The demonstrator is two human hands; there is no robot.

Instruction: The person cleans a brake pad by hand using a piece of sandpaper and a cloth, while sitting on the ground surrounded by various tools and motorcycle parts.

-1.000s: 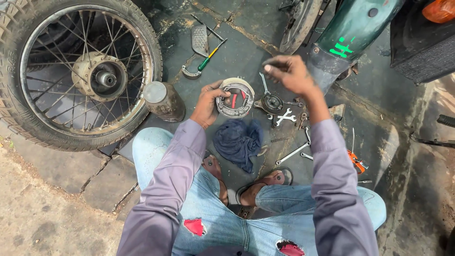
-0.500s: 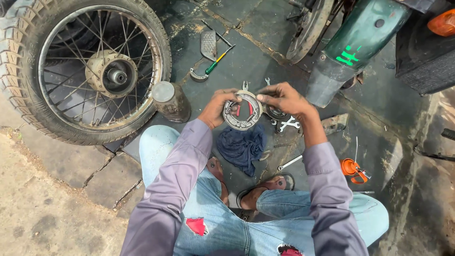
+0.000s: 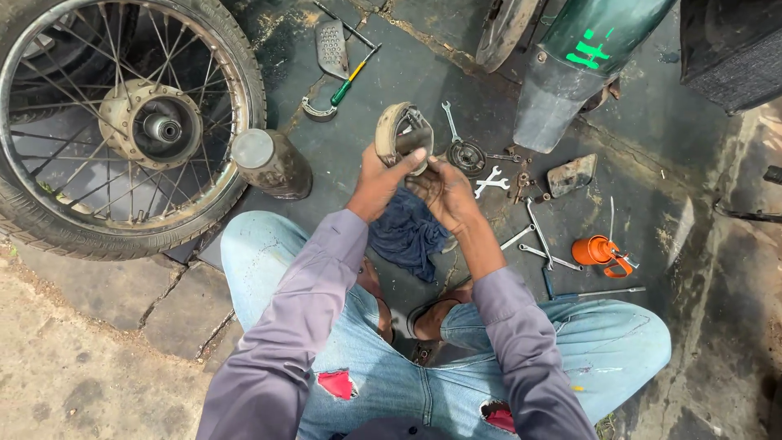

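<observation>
I hold a round brake plate (image 3: 399, 134) up on its edge over the dark ground (image 3: 383, 73), a little above my knees. My left hand (image 3: 379, 183) grips it from below, thumb laid across its lower rim. My right hand (image 3: 444, 191) is cupped close beside it, fingers (image 3: 432, 167) curled at the plate's lower right edge and touching it; whether they pinch anything small I cannot tell. A dark blue rag (image 3: 407, 232) hangs right under both hands, over my lap.

At the left edge of the ground lies a spoked wheel (image 3: 122, 122) with its tyre on, flat on its side. Just beside it, toward me, a dirty can (image 3: 273, 163) lies tipped. Near the far edge sit a curved brake shoe (image 3: 318, 110), a green-handled screwdriver (image 3: 350, 77) and a flat metal footrest (image 3: 331, 45).

To the right of my hands lie a spanner (image 3: 448, 118), a small round part (image 3: 467, 155) and another small spanner (image 3: 491, 181), all close together. Further right are more spanners (image 3: 538, 236) and an orange oil can (image 3: 599, 251). A green motorbike body (image 3: 586, 57) stands at the far right corner.
</observation>
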